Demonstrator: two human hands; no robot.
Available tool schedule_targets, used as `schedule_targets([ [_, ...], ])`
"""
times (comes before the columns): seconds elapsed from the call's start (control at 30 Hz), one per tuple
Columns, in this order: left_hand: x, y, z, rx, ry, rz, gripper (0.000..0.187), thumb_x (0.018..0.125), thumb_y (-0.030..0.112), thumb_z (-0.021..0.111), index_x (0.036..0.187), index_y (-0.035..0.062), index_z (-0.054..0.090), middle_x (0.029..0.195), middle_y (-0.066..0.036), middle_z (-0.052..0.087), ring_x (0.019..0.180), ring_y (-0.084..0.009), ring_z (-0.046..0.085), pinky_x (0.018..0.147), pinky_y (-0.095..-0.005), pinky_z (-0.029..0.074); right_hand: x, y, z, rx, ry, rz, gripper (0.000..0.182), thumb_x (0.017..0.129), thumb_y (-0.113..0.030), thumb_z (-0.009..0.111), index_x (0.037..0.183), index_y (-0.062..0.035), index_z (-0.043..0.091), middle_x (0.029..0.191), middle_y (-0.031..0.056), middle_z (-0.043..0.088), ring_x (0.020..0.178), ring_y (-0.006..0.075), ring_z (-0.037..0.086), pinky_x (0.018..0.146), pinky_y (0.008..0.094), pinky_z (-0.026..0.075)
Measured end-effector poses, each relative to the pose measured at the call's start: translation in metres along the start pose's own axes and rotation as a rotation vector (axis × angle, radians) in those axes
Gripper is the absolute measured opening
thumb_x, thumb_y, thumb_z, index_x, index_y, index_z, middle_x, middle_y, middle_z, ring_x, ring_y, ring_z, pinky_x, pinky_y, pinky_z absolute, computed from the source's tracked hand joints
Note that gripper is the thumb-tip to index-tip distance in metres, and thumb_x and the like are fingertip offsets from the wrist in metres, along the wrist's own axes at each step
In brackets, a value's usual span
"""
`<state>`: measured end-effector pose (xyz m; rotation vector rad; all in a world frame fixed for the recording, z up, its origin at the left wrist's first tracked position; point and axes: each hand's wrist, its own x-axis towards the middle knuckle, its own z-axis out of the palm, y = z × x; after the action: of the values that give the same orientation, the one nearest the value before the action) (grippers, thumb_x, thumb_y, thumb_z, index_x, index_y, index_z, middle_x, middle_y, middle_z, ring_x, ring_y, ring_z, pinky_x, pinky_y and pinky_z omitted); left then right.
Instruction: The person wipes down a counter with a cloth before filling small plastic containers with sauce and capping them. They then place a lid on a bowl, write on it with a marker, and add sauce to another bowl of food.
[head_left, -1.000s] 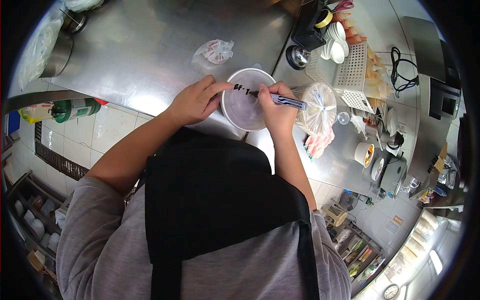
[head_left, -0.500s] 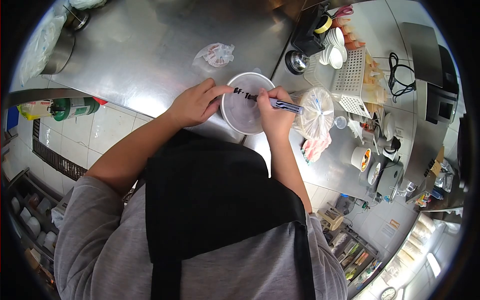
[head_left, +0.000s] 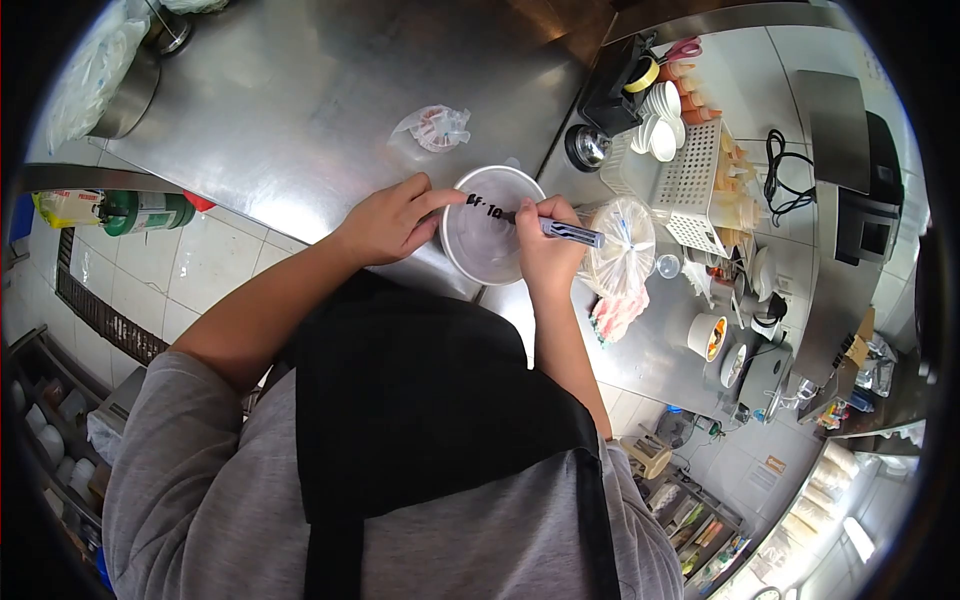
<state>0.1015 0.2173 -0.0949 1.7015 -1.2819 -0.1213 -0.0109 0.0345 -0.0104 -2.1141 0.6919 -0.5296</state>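
A round white plastic tub with a translucent lid (head_left: pixel 490 252) stands on the steel counter. Black handwritten characters (head_left: pixel 484 206) run across its lid, partly covered by the fingers. My right hand (head_left: pixel 550 248) is closed around a black-and-grey marker (head_left: pixel 572 233), its tip down at the end of the writing. My left hand (head_left: pixel 398 220) lies at the tub's left side, its index finger stretched onto the lid's rim and its thumb apart, near the tub's edge. Just right of my right hand sits a clear plastic bag of pale items (head_left: pixel 622 250).
A small knotted plastic bag (head_left: pixel 438 128) lies beyond the tub. To the right are a call bell (head_left: pixel 588 148), a white perforated basket (head_left: pixel 690 165), white spoons (head_left: pixel 660 125), a pink-and-white cloth (head_left: pixel 620 318) and a white bowl (head_left: pixel 706 336). A metal pot (head_left: pixel 130 95) stands far left.
The camera view has shifted slightly, so the tub and counter sit lower in it. The marker remains in my right hand at the writing, and my left index finger is still on the rim.
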Motion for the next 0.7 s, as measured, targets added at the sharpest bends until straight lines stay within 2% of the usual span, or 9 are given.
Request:
schedule_targets([
  [0.17,-0.001,0.000,0.000,-0.001,0.004,0.005,0.057,0.079,-0.002,0.064,0.130,0.0158,0.047,0.092,-0.010,0.049,0.073,-0.0280,0.056,0.064,-0.0372,0.048,-0.001,0.001,-0.001,-0.035,-0.021,-0.007,0.027,0.085,-0.014,0.070,0.068,-0.0027,0.053,0.057,0.0014,0.052,0.054,0.0083,0.045,0.051,0.0269,0.038],
  [0.23,-0.001,0.000,0.000,0.002,0.005,0.004,0.057,0.079,-0.002,0.064,0.131,0.0158,0.047,0.092,-0.010,0.049,0.073,-0.0280,0.056,0.063,-0.0372,0.048,0.001,0.000,0.000,-0.016,0.064,-0.062,0.027,0.085,-0.012,0.069,0.067,-0.0029,0.052,0.057,0.0012,0.051,0.053,0.0081,0.044,0.050,0.0269,0.037],
  [0.33,-0.001,-0.001,0.000,-0.006,0.004,0.017,0.057,0.079,-0.001,0.064,0.131,0.0156,0.047,0.091,-0.011,0.049,0.073,-0.0280,0.056,0.064,-0.0371,0.048,0.000,-0.003,-0.002,-0.078,-0.009,-0.013,0.026,0.085,-0.011,0.069,0.067,-0.0028,0.052,0.057,0.0010,0.050,0.053,0.0078,0.043,0.050,0.0263,0.036],
  [0.43,-0.001,-0.001,0.001,0.005,0.007,0.009,0.057,0.079,-0.001,0.064,0.131,0.0155,0.047,0.091,-0.010,0.049,0.074,-0.0281,0.056,0.064,-0.0370,0.048,0.001,0.002,-0.006,-0.015,0.053,-0.059,0.026,0.085,-0.011,0.069,0.067,-0.0030,0.052,0.056,0.0008,0.050,0.053,0.0078,0.044,0.051,0.0267,0.036],
  [0.7,-0.001,-0.001,0.001,0.014,-0.004,0.001,0.057,0.079,-0.002,0.063,0.131,0.0152,0.047,0.093,-0.011,0.051,0.075,-0.0281,0.057,0.065,-0.0369,0.049,0.000,0.005,-0.009,-0.063,0.002,-0.023,0.026,0.084,-0.013,0.070,0.067,-0.0032,0.053,0.056,0.0019,0.052,0.053,0.0087,0.046,0.051,0.0272,0.038],
])
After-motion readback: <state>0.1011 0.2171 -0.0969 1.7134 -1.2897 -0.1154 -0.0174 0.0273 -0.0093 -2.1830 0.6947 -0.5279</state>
